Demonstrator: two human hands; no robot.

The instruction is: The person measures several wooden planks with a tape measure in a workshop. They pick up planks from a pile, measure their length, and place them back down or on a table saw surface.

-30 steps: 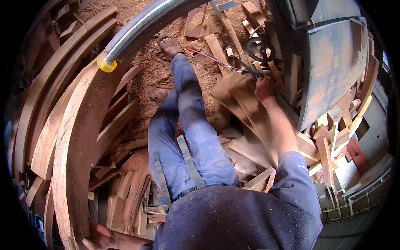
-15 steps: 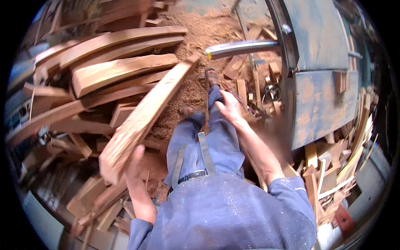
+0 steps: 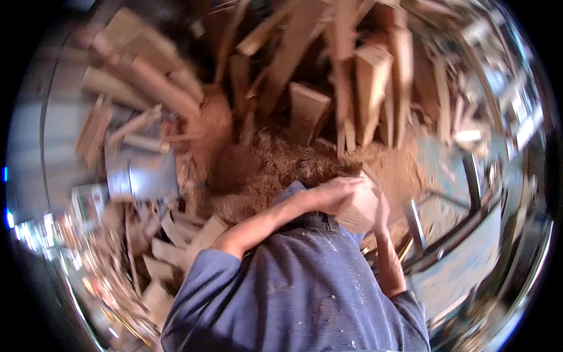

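My left hand [image 3: 331, 193] and my right hand [image 3: 380, 209] meet in front of my waist, both closed around a short pale block of wood [image 3: 359, 210]. The left forearm crosses my blue shirt from the lower left; the right forearm rises from the lower right. The block sits between the two palms, its lower corner pointing down. The picture is blurred, so the fingers' exact hold is hard to make out.
Sawdust [image 3: 275, 167] covers the floor ahead. Stacked planks and offcuts [image 3: 352, 76] lean at the top. A grey metal bucket [image 3: 141, 176] stands at the left among wood scraps [image 3: 176, 246]. A metal machine frame [image 3: 463, 234] is at the right.
The view has swung round sharply. My left hand has let go of the long plank it held at the left, and both hands now hold a short block at my waist.
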